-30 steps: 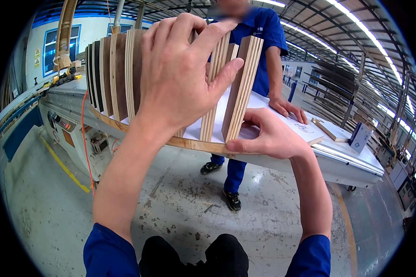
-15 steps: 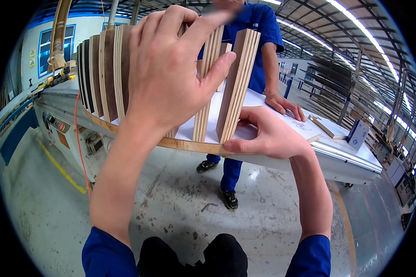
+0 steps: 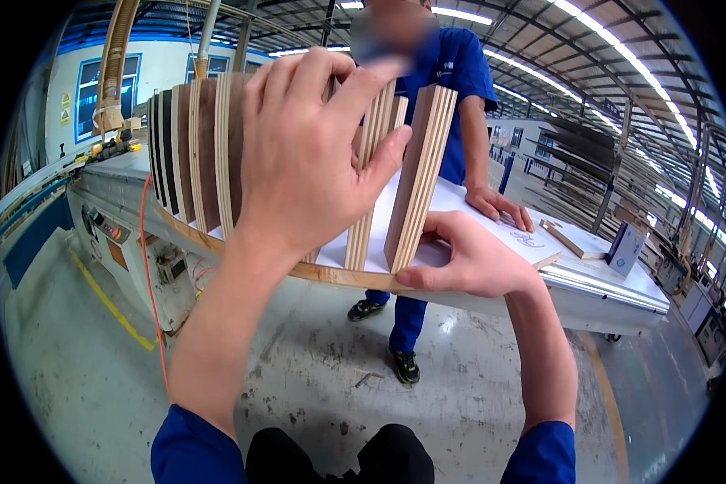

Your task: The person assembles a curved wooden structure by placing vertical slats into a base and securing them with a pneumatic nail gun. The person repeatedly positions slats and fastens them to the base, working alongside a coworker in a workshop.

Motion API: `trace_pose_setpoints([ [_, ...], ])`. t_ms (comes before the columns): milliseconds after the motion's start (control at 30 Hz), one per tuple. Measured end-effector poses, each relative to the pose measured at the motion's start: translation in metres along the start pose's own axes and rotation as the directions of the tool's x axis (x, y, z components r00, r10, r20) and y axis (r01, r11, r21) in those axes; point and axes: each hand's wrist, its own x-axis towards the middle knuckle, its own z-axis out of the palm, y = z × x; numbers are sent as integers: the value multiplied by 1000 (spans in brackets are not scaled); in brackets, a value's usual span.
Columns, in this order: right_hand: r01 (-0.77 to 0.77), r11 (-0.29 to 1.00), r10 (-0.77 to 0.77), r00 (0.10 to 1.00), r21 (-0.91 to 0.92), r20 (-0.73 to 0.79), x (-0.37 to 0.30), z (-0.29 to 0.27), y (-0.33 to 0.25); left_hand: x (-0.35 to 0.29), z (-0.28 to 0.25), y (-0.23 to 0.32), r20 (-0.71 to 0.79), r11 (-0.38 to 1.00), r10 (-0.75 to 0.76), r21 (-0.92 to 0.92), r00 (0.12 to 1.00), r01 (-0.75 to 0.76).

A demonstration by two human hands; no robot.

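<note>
At least eight plywood strips [image 3: 418, 177] are stood near the front edge of the white-topped panel [image 3: 452, 196]. Several are partly covered by the left hand [image 3: 310, 153]; the rightmost one's base is met by the right hand [image 3: 472, 254]. Whether either hand's fingers are clamped cannot be told.

Matt plywood strips [image 3: 419, 181] with rough-looking, layered edges stand along the near edge of a smooth-topped wooden board [image 3: 331, 273].

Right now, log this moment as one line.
left hand: in front of upright boards; right hand: at foot of rightmost board; co-worker's hand: on white panel
</note>
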Motion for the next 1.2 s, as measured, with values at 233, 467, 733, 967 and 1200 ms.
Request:
trace_pose_setpoints([
  [233, 18, 1000, -18, 1000, 4, -14, 1, 2, 7, -2, 0, -4, -16, 1000, 24, 10, 1000, -24],
  [467, 4, 1000, -4, 1000, 9, -3, -2, 0, 14, 3, 1, 7, 9, 999, 34, 29, 999, -34],
  [733, -17, 999, 17, 1000, -42, 9, -2, -3, 1, -2, 3, 0, -5, 1000, 23, 9, 1000, -23],
  [967, 22, 1000, -22, 1000, -6, -10, -1, 0, 7, -1, 4, 0, -9, 1000, 27, 7, 1000, -27],
  [1200, 32, 999, -32, 999, -27, -6, -3, -2, 7, 2, 0, 5, 13, 1000, -5, 10, 1000, 5],
])
